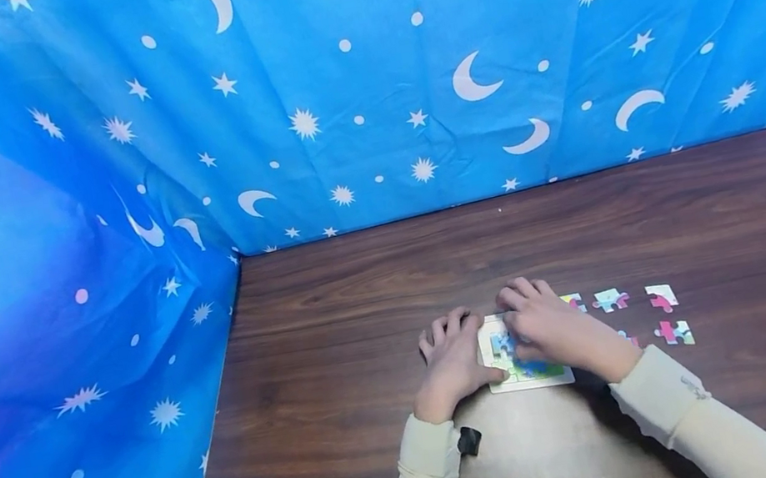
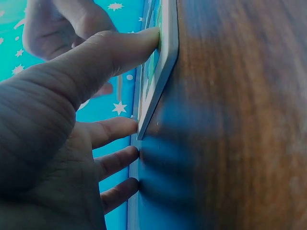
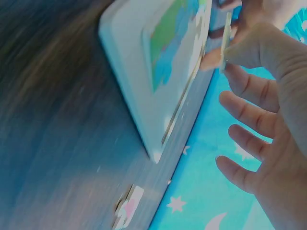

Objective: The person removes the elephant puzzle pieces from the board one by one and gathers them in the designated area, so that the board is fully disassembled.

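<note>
A jigsaw puzzle tray [image 1: 532, 385] with a pale rim lies on the table, partly filled with blue and green pieces. My left hand [image 1: 452, 367] is at its left side. The thumb [image 2: 127, 48] presses on the tray's face near the front, while the other fingers spread toward the far left corner, the index fingertip at the tray's edge. Over the tray, my right hand [image 1: 558, 328] pinches a puzzle piece [image 3: 227, 40] between thumb and index finger, seen edge-on in the right wrist view. Its other fingers are loosely bent. From the head view, this hand hides the tray's upper right.
Several loose pink, white and blue puzzle pieces lie right of the tray, among them a corner piece [image 1: 661, 297] and a pink and green piece [image 1: 675, 332]. The dark wooden table [image 1: 332, 298] meets a blue star-patterned curtain [image 1: 375, 147] at the back and left.
</note>
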### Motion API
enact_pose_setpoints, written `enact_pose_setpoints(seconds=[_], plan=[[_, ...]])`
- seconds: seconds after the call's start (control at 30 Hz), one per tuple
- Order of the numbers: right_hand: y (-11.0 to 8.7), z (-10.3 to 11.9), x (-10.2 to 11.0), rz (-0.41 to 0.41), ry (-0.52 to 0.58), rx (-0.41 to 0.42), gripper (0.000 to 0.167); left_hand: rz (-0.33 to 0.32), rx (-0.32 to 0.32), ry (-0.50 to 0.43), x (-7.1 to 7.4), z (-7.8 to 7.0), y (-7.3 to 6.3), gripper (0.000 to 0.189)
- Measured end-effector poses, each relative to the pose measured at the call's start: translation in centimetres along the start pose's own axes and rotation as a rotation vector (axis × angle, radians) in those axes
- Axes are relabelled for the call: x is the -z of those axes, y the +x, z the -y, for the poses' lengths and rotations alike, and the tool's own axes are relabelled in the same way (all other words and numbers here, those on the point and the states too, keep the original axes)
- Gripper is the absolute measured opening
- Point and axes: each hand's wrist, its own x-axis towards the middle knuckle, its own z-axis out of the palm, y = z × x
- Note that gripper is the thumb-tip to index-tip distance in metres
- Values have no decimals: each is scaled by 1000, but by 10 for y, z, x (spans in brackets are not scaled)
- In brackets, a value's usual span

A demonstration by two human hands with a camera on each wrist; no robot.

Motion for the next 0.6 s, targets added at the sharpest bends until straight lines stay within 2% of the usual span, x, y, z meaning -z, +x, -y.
enact_pose_setpoints(seconds=[0.07,0.33,0.6], plan=[[-5,-2,4,-22,28,-21,24,-5,-2,4,-1,0,0,81],[-29,-8,21,-56,88,-92,13,-17,-16,-10,-3,-2,-1,84],[-52,-22,29,-94,81,-131,17,-15,-14,-18,-2,-1,-2,85]])
